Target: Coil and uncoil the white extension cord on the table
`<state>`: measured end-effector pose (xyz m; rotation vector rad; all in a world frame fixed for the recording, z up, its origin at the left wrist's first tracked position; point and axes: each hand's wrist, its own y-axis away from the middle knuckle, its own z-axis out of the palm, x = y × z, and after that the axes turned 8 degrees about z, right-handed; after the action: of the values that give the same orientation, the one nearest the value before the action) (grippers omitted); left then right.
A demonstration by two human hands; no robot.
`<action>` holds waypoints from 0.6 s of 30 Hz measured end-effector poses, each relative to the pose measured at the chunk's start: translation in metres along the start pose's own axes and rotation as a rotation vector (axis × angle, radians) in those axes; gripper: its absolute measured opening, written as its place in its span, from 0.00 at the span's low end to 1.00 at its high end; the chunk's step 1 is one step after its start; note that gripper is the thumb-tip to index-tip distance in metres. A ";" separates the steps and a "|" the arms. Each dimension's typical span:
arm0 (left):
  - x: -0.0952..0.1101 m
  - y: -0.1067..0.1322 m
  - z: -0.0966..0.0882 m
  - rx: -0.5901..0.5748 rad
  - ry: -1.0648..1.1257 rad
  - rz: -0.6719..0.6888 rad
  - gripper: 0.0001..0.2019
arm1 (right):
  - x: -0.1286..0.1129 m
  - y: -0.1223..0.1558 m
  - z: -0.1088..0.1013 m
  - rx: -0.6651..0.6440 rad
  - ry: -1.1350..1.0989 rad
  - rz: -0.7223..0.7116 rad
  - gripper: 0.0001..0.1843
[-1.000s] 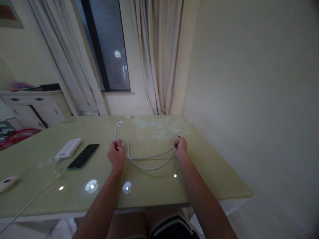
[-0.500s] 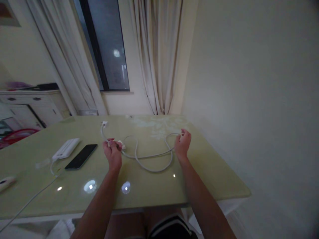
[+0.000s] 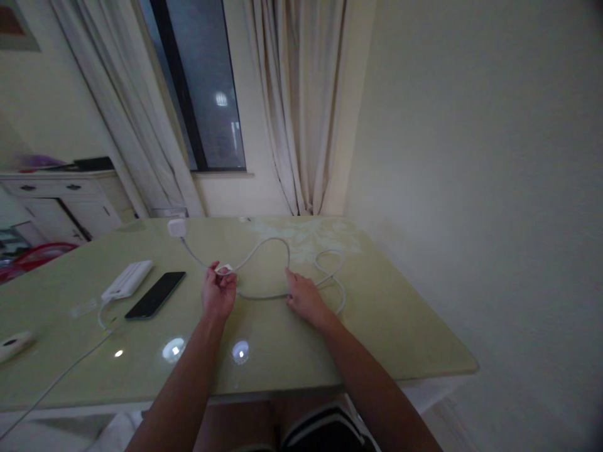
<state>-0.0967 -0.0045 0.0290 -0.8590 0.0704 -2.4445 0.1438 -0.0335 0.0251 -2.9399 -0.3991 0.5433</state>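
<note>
A long white charging cable (image 3: 264,297) lies in loose loops on the tabletop between and beyond my hands. My left hand (image 3: 220,294) is closed around part of it, fingers curled upward. From that hand a stretch of cable runs up to a white charger plug (image 3: 177,228), near the table's far side. A small white piece (image 3: 227,269) shows at the left fingertips; its kind is unclear. To the right, my right hand (image 3: 305,297) pinches the cable where a raised loop comes down. Further loops lie beyond the right wrist, which partly hides them.
Left of my hands lie a black phone (image 3: 156,295) and a white power bank (image 3: 127,280) with its own cable. A white object (image 3: 15,345) sits at the table's left. A wall (image 3: 471,188) stands along the right side, curtains and a window behind.
My right hand has moved left and nearer my left hand, drawing up a loop of cable. The plug end beyond my left hand has swung left.
</note>
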 end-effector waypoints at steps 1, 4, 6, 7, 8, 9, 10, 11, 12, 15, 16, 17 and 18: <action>0.000 -0.001 -0.002 -0.003 -0.020 0.005 0.06 | 0.004 -0.001 -0.003 0.025 0.020 0.035 0.42; 0.003 -0.005 -0.006 -0.011 -0.112 0.063 0.10 | 0.020 -0.005 -0.009 0.097 0.058 0.143 0.34; 0.005 -0.006 -0.007 -0.012 -0.156 0.097 0.13 | 0.033 -0.008 -0.013 0.142 0.076 0.221 0.28; 0.006 -0.006 -0.006 -0.007 -0.156 0.098 0.13 | 0.040 -0.010 -0.014 0.162 0.082 0.260 0.26; 0.006 -0.006 -0.005 0.002 -0.143 0.086 0.13 | 0.047 -0.011 -0.016 0.182 0.086 0.297 0.25; 0.006 -0.004 -0.003 0.012 -0.122 0.063 0.12 | 0.055 -0.012 -0.019 0.203 0.088 0.331 0.24; 0.006 -0.003 -0.001 0.020 -0.102 0.030 0.12 | 0.061 -0.013 -0.021 0.221 0.090 0.361 0.24; 0.005 -0.001 0.002 0.024 -0.087 -0.006 0.11 | 0.067 -0.013 -0.023 0.236 0.090 0.385 0.24; 0.004 0.002 0.005 0.025 -0.078 -0.043 0.10 | 0.071 -0.014 -0.024 0.245 0.087 0.402 0.23; 0.001 0.008 0.012 -0.006 -0.083 -0.125 0.11 | 0.072 -0.017 -0.025 0.237 0.029 0.386 0.22; 0.000 0.010 0.014 -0.023 -0.089 -0.140 0.12 | 0.068 -0.018 -0.023 0.230 -0.011 0.357 0.21; -0.001 0.011 0.015 -0.045 -0.096 -0.155 0.13 | 0.062 -0.018 -0.020 0.224 -0.059 0.312 0.20; -0.002 0.013 0.016 -0.072 -0.105 -0.174 0.13 | 0.054 -0.018 -0.016 0.219 -0.112 0.251 0.18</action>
<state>-0.0792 -0.0128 0.0375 -1.0641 0.0470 -2.5657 0.1938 -0.0022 0.0251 -2.7698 0.0214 0.7336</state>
